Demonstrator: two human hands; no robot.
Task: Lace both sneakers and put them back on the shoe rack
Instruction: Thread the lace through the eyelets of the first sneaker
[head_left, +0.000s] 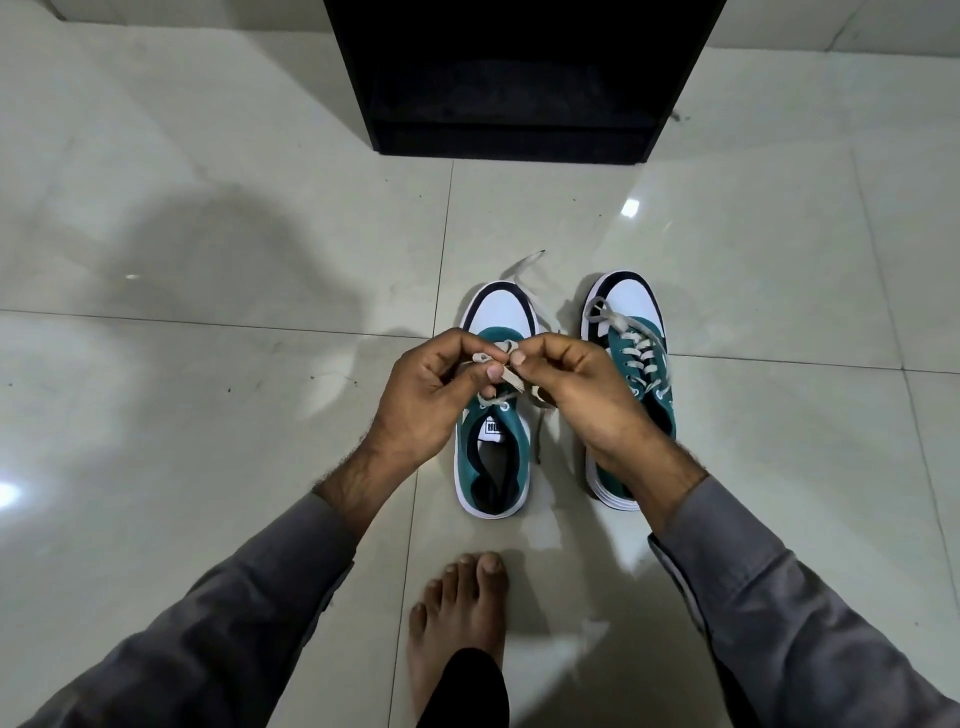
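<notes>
Fingertips of left hand (415, 387) and right hand (576, 387) curled in, both pinching the same off-white lace (506, 371) right above the left sneaker (493, 447). Lace end trailing past its toe onto the floor tiles (208, 415). Right sneaker (631, 353) just beside it, already laced, partly hidden under the right wrist. Both standing toes-forward mid-floor, near a tile seam. Black shoe rack (519, 78) at the far edge, well apart. Grey sleeves (779, 597), bare foot (457, 608) at the near edge.
</notes>
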